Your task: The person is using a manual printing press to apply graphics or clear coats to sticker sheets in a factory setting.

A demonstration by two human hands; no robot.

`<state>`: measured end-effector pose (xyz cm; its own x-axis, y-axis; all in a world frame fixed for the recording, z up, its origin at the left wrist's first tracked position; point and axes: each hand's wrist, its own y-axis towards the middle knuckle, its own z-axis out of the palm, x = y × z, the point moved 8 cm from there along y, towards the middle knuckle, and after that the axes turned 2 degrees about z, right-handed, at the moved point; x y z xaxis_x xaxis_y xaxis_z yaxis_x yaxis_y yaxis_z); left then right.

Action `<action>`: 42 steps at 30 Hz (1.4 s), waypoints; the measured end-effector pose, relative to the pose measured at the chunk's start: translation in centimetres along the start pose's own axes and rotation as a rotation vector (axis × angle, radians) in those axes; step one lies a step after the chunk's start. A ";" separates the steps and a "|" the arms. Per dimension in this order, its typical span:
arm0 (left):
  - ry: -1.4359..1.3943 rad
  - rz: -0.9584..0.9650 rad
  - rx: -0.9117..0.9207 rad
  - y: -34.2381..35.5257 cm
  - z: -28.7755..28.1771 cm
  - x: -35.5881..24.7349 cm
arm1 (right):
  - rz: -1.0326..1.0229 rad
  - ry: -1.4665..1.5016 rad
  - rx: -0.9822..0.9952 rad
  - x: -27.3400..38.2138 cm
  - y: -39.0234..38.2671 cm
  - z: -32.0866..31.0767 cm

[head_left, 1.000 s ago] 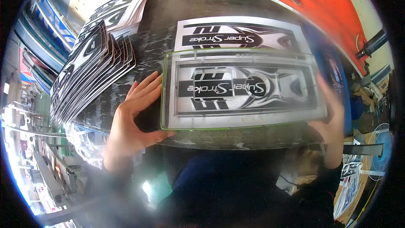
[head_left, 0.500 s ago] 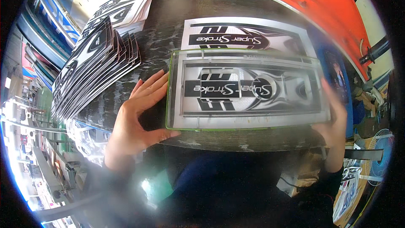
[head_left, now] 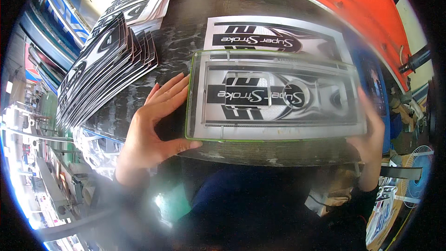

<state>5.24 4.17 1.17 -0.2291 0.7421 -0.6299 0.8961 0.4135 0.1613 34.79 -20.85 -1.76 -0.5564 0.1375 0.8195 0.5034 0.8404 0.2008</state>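
Observation:
A thick, clear rectangular plate with a green edge and cut-out shapes, like a cutting die, lies over a white sheet printed in black and grey. The print shows through the plate. At its left edge is my left hand, fingers stretched along the side and thumb at the near left corner. My right hand wraps the right edge, its fingers partly blurred. Just beyond the plate, a second printed sheet sticks out, partly covered by it.
Fanned stacks of printed sheets lie to the left on the dark, worn table. A large orange panel rises at the far right, with a blue object below it. A fan stands at lower right.
The whole view has shifted slightly. Both hands stay at the plate's sides, and the plate has barely moved against the sheets.

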 end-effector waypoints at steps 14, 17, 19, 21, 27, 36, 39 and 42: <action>0.035 0.004 0.005 0.0 0.0 0.1 | -0.019 0.017 0.020 0.2 0.0 0.1; 0.011 -0.001 0.005 0.0 0.0 0.2 | -0.026 0.004 0.016 0.2 0.1 0.1; 0.021 0.007 0.024 0.0 0.1 0.1 | -0.049 0.007 -0.006 0.4 0.1 0.0; 0.021 0.019 0.019 0.0 0.0 0.1 | -0.037 0.018 0.005 0.2 0.1 0.2; 0.030 0.025 0.022 -0.1 0.1 0.2 | -0.009 0.031 -0.005 0.2 0.0 0.2; 0.010 0.018 -0.013 0.0 0.1 0.2 | -0.022 0.023 -0.006 0.3 0.0 0.2; -0.003 0.015 -0.023 0.0 0.0 0.1 | -0.025 0.022 0.001 0.5 0.1 0.3; 0.045 0.015 0.021 -0.1 0.1 0.2 | -0.015 0.017 0.014 0.5 0.1 0.4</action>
<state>5.09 4.22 0.94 -0.2315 0.7714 -0.5928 0.9073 0.3911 0.1546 34.32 -20.48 -1.59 -0.5525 0.1162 0.8254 0.4856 0.8497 0.2055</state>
